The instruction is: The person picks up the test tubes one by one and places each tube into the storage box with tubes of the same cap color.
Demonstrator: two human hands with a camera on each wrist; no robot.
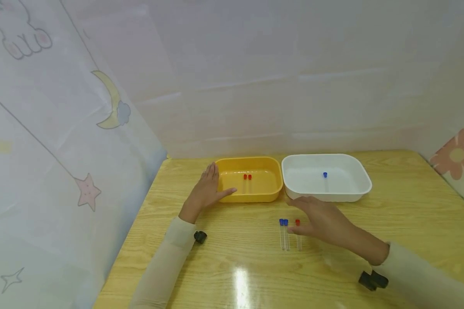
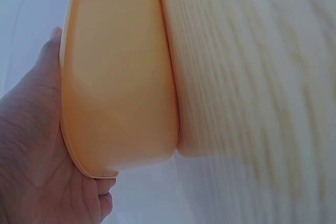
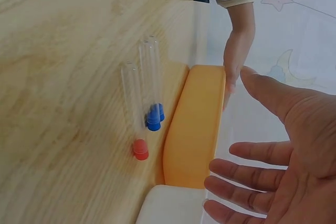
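Note:
My left hand (image 1: 206, 191) rests at the left end of the yellow tray (image 1: 232, 198), fingers along its side and thumb over the front rim; in the left wrist view the palm lies against the rim. Two red-capped test tubes (image 1: 247, 177) lie inside that tray. My right hand (image 1: 325, 221) holds nothing, its fingers spread over the table near three clear test tubes. Two of these tubes have blue caps (image 3: 153, 121) and lie side by side; a red-capped test tube (image 3: 137, 124) lies just apart from them, partly overlapped by my thumb in the head view.
A white tray (image 1: 328, 197) stands right beside the yellow one, with one blue-capped tube (image 1: 325, 175) inside. Both trays stand on the wooden table (image 1: 216, 253) near its back edge. A pale printed cloth (image 1: 236, 107) hangs behind and to the left.

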